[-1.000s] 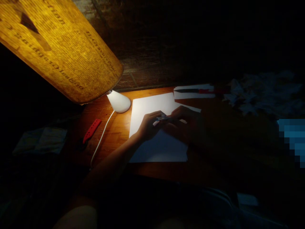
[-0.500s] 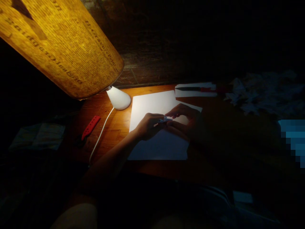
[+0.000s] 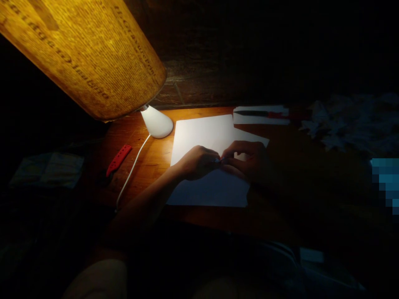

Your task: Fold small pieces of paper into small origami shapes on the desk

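Just above white paper sheets on the wooden desk, my two hands meet fingertip to fingertip. A small folded piece of paper, pale bluish, shows as a sliver between them. My left hand is closed on it, thumb and fingers pressed together. From the other side, my right hand pinches its edge between thumb and index finger. Most of the piece is hidden by the fingers, and shadow hides its exact shape.
A lamp with a yellow printed shade and white base stands at the left, its cord trailing forward. Nearby lies a red-handled cutter. A knife rests on paper strips. Pale folded pieces are heaped at right.
My right fingertips have closed onto the small piece of paper, and less of it shows now. My left hand covers more of it. The view has shifted slightly.
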Available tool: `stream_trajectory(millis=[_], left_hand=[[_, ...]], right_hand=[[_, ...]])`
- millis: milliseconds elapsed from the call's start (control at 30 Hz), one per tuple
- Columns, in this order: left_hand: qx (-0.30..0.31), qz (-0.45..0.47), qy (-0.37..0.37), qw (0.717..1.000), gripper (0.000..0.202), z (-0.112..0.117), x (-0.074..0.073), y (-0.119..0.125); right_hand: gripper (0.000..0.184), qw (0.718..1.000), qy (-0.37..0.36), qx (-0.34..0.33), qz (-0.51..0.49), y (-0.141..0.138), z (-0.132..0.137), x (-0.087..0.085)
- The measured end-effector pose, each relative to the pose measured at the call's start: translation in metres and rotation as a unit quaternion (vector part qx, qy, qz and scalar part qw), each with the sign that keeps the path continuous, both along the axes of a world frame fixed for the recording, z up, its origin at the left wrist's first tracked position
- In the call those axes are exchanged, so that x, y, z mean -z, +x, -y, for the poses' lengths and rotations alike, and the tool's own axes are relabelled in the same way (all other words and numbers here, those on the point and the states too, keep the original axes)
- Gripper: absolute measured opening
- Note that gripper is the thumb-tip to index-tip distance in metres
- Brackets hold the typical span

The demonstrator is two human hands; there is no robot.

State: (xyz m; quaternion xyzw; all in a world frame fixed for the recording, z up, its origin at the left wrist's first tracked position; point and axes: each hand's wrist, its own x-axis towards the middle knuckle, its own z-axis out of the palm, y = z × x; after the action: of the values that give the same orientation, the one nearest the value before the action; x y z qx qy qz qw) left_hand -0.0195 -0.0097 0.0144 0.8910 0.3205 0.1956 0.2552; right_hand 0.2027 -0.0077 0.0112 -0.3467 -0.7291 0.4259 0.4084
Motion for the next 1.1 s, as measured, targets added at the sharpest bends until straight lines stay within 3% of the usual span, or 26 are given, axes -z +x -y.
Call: stream_trajectory(millis=[133,233,433,500,633,1100], left_hand=[[-0.001,-0.005,-0.026,1.000,0.033,-0.001,0.000,0.000],[-0.004,0.042,-0.076,0.996,0.036,-0.001,-0.001,0.000],[-0.023,0.136,-0.233,0.963,0.048,-0.001,-0.006,0.005],[-0.032,0.166,-0.295,0.940,0.050,0.000,-0.007,0.006],[-0.047,0.206,-0.373,0.904,0.050,0.000,-0.009,0.008],[-0.021,0.224,-0.436,0.872,0.056,0.000,-0.008,0.012]], right_hand=[[0.006,1.000,-0.001,-0.004,0.006,-0.002,0.001,0.001],[0.007,0.999,-0.043,0.011,-0.009,-0.003,0.001,0.000],[0.024,0.966,-0.233,-0.050,-0.101,-0.002,-0.008,0.000],[0.027,0.957,-0.261,-0.061,-0.112,-0.002,-0.010,0.000],[0.028,0.959,-0.251,-0.035,-0.125,-0.002,-0.010,0.000],[0.030,0.957,-0.264,-0.040,-0.111,-0.002,-0.012,-0.003]])
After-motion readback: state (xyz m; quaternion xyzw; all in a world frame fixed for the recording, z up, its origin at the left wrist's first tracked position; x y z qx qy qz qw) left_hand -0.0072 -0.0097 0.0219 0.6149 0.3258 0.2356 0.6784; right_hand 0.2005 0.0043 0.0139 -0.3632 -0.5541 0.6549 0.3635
